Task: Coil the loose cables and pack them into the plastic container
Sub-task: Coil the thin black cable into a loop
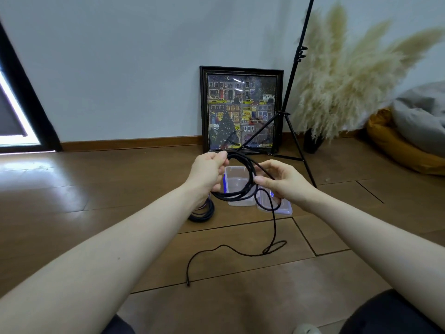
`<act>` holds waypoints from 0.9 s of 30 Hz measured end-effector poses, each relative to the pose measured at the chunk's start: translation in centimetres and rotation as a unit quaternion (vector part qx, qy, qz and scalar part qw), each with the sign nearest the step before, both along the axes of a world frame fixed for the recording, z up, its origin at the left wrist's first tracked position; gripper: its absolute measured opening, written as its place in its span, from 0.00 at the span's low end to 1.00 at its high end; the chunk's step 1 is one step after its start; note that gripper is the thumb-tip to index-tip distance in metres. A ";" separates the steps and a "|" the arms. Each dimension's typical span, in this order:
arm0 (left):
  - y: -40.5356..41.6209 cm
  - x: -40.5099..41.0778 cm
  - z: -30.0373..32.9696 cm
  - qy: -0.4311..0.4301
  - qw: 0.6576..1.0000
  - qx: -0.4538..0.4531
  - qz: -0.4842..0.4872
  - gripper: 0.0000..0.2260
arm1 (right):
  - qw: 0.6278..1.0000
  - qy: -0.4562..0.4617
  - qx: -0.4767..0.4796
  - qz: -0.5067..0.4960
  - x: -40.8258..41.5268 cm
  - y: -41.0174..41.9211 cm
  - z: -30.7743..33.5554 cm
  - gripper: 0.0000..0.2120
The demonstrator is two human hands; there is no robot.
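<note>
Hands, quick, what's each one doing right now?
Left hand: grips the coiled black cable.
Right hand: pinches the same cable's loose strand.

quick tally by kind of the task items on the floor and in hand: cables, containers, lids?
Cables: 2, a black cable being looped in the left hand and right hand, and a coiled black cable bundle on the floor.
Clear plastic container: 1
Clear lid with blue latch: 1
Total: 4

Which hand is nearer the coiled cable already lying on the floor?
Left. The left hand, gripping the black cable, is almost directly above the coiled cable on the floor. The right hand pinches the same cable farther right, over the plastic container.
</note>
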State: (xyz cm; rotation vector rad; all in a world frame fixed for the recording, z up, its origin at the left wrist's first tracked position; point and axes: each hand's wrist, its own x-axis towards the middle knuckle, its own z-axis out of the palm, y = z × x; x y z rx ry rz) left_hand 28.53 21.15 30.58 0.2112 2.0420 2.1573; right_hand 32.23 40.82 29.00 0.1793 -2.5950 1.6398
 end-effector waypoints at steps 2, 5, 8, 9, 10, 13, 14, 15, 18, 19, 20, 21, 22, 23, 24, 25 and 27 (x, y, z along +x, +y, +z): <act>-0.7 -0.3 0.0 -0.015 1.000 0.011 0.024 0.14 | 1.000 -0.006 0.010 -0.003 -0.1 0.7 -0.1 0.04; -1.8 -0.7 0.0 -0.033 0.998 0.019 0.054 0.14 | 0.999 -0.021 0.021 -0.021 0.0 1.4 -0.2 0.04; -2.5 -1.1 -0.2 -0.053 0.995 0.031 0.077 0.14 | 0.998 -0.024 0.032 -0.053 0.1 2.1 0.0 0.06; -2.8 -1.3 -0.2 -0.063 0.993 0.038 0.088 0.14 | 0.997 -0.026 0.031 -0.063 0.1 2.4 0.0 0.06; -3.1 -1.5 -0.3 -0.075 0.991 0.045 0.099 0.15 | 0.997 -0.027 0.026 -0.073 0.1 2.7 0.0 0.06; -4.4 -2.4 -0.4 -0.102 0.984 0.058 0.138 0.15 | 0.994 -0.021 0.012 -0.108 0.2 3.8 -0.2 0.07; -4.8 -2.7 -0.5 -0.108 0.980 0.058 0.154 0.15 | 0.992 -0.014 0.008 -0.125 0.1 4.2 -0.2 0.07; -5.2 -3.1 -0.7 -0.115 0.977 0.056 0.170 0.15 | 0.990 -0.005 0.004 -0.144 0.0 4.5 -0.3 0.08; -5.9 -3.8 -1.2 -0.136 0.967 0.040 0.211 0.15 | 0.984 0.021 0.005 -0.176 -0.2 5.2 -0.6 0.06; -6.1 -4.0 -1.5 -0.145 0.962 0.034 0.227 0.14 | 0.983 0.029 0.015 -0.183 -0.2 5.3 -0.7 0.05; -6.3 -4.2 -1.7 -0.155 0.957 0.031 0.245 0.13 | 0.981 0.037 0.030 -0.190 -0.2 5.4 -0.7 0.05; -6.4 -4.4 -1.9 -0.162 0.951 0.029 0.262 0.11 | 0.978 0.045 0.046 -0.198 -0.2 5.4 -0.8 0.05; -6.7 -4.6 -2.0 -0.170 0.945 0.028 0.277 0.09 | 0.976 0.050 0.056 -0.205 -0.3 5.6 -0.9 0.05; -6.9 -4.7 -2.1 -0.179 0.940 0.027 0.290 0.08 | 0.974 0.055 0.059 -0.213 -0.4 5.7 -0.9 0.05; -7.2 -4.9 -2.1 -0.188 0.934 0.030 0.301 0.08 | 0.972 0.059 0.061 -0.220 -0.5 5.8 -0.9 0.05; -7.5 -5.1 -2.0 -0.195 0.932 0.033 0.303 0.07 | 0.970 0.063 0.067 -0.225 -0.5 5.9 -0.9 0.05; -7.6 -5.1 -1.9 -0.200 0.941 0.027 0.271 0.05 | 0.969 0.071 0.073 -0.224 -0.6 6.0 -0.8 0.06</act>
